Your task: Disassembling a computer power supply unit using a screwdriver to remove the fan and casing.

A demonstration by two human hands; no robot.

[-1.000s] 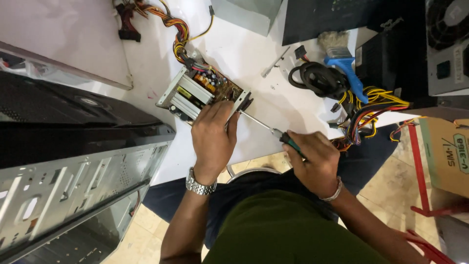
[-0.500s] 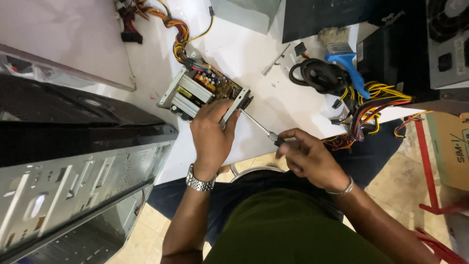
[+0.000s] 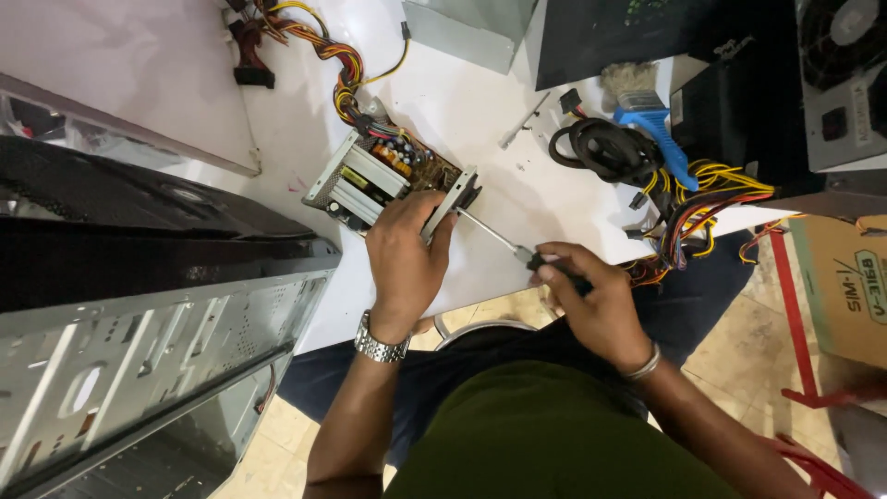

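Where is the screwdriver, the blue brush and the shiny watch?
screwdriver (image 3: pixel 494 237), head view, on its metal shaft.
blue brush (image 3: pixel 658 134), head view, on its blue handle.
watch (image 3: pixel 381 346), head view, on the metal band at the left wrist.

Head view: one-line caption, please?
Left hand steadies an opened power supply while right hand drives a screwdriver into it.

PC repair workshop: open PSU (image 3: pixel 388 176); bare case (image 3: pixel 139 360); loose cable bundles (image 3: pixel 702 199); brush (image 3: pixel 647 115)

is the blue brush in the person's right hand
No, the right hand grips a screwdriver, while the blue brush lies apart on the white table.
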